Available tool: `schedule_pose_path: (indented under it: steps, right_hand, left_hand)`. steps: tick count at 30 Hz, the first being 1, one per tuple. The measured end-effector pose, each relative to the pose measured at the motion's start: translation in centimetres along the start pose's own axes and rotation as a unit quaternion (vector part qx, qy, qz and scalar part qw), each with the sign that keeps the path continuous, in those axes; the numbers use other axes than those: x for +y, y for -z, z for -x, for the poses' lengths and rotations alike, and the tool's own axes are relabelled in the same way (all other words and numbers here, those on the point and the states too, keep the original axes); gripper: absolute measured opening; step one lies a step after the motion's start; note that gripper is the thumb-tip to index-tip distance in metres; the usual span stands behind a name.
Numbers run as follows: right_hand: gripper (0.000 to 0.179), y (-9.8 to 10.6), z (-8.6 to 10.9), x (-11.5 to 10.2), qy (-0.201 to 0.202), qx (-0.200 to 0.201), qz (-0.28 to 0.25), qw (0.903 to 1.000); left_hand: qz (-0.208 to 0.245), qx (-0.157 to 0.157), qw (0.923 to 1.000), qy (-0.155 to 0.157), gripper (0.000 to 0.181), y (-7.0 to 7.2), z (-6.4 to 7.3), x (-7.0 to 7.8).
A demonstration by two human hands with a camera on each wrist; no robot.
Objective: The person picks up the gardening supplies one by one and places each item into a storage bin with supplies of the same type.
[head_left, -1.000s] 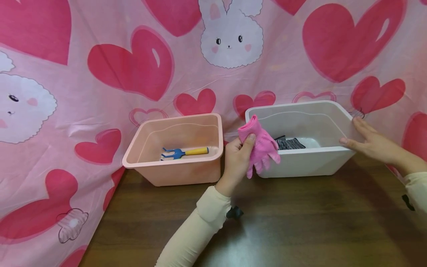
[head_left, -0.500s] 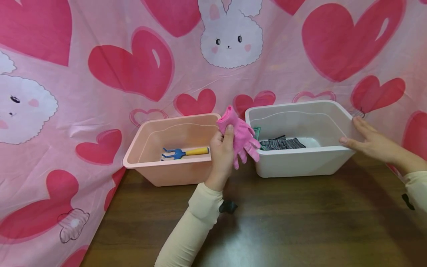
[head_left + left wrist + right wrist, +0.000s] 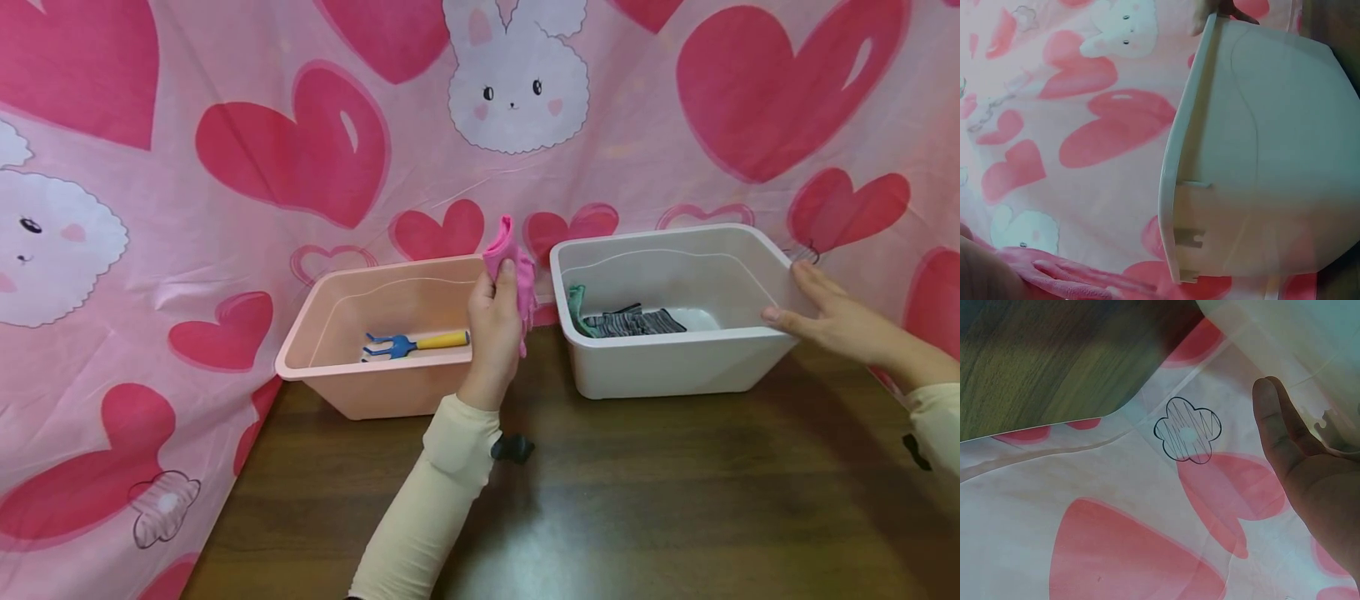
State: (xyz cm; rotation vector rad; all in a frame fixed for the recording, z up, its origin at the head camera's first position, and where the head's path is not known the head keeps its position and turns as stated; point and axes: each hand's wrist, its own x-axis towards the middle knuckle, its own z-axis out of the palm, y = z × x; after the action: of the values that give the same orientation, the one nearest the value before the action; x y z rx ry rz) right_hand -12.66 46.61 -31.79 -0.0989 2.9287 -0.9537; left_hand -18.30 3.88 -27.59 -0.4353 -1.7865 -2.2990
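Note:
My left hand (image 3: 491,333) pinches a pink glove (image 3: 523,287), thumb toward me, in the gap between the two bins. The glove's cuff points up and its fingers hang down; it shows edge-on in the head view. In the left wrist view the pink glove (image 3: 1069,278) lies along the lower left edge. My right hand (image 3: 843,321) touches the right end of the light grey bin (image 3: 675,362) with its fingers straight. Inside that bin lie a grey-and-black knitted piece (image 3: 637,323) and a green cloth-like piece (image 3: 577,310) at its left end.
Left of the grey bin stands a peach bin (image 3: 397,396), partly covered by my left hand. It holds a blue hand rake (image 3: 393,346) with a yellow handle. Both bins stand on a dark wooden table (image 3: 637,500) against a pink heart-patterned curtain (image 3: 420,150).
My left hand has moved left with the pink glove, away from the grey bin, and the glove has turned edge-on. The green piece has come into view. My right hand has stayed put.

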Motion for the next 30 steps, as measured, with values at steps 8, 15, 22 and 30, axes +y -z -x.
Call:
schedule_pose_path:
  steps: [8, 15, 22, 30]
  right_hand:
    - [0.097, 0.1, 0.1, 0.1, -0.002, -0.001, -0.005, 1.0000]
    - [0.097, 0.0, 0.0, 0.2, -0.002, 0.002, 0.005, 1.0000]
    - [0.096, 0.0, -0.1, 0.1, 0.001, 0.005, 0.013, 0.9999]
    - [0.097, 0.0, -0.1, 0.2, 0.000, 0.003, 0.013, 0.9999]
  left_hand:
    - [-0.060, -0.035, 0.9969, 0.038, 0.037, -2.1, -1.2, -0.6]
    - [-0.073, -0.053, 0.9956, 0.027, 0.041, -4.4, -2.5, -0.9]
    - [-0.117, -0.071, 0.9883, 0.068, 0.047, -6.2, -3.8, -0.9]
    - [-0.130, -0.078, 0.9819, 0.113, 0.049, -7.7, -5.0, -1.5]
